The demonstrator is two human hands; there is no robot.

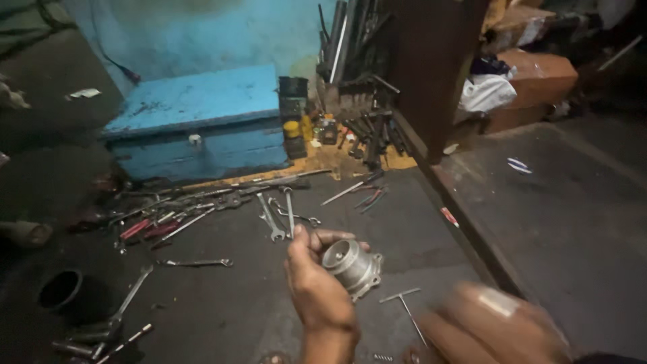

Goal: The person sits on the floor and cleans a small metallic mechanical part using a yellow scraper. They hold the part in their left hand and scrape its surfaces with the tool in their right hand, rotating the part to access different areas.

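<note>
My left hand [315, 280] is raised over the dark floor and grips a silver metal cylindrical part [352, 267] with a round opening and a flanged base. My right hand [495, 323] is at the lower right, badly blurred by motion; what it holds, if anything, cannot be made out. A T-handle tool [406, 305] lies on the floor between the two hands.
Several spanners [278, 216], pliers with red handles [148, 229] and a ratchet [131, 293] lie scattered on the floor. A blue wooden box [199, 121] stands at the back. A dark post [431, 67], cardboard boxes [539, 81] and a black round container [62, 290] are nearby.
</note>
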